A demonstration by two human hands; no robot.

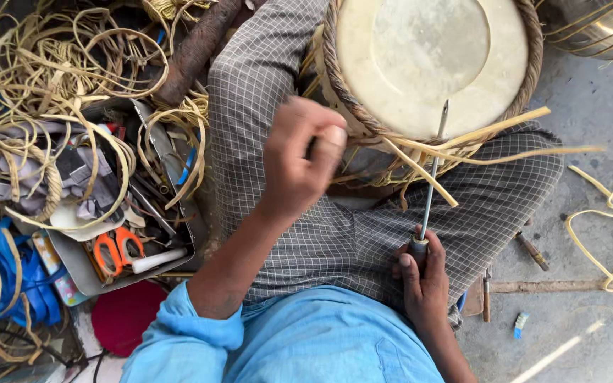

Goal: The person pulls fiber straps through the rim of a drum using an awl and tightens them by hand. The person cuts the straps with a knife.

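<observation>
Round basket (431, 64) rests on the lap, its stiff springy cane strips (420, 170) fisted by the left hand (299, 159), thin rigid awl (431, 177) gripped at its handle by the right hand (423, 280).

basket (420, 64): top cut off by the picture's upper edge
metal pot (597, 25): mostly out of frame, top right corner
left hand (303, 159): fist hides what it grips

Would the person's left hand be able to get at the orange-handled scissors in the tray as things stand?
Probably yes: the scissors lie uncovered on top in the tray, on the left hand's side, but that hand is closed on a cane strip.
</observation>
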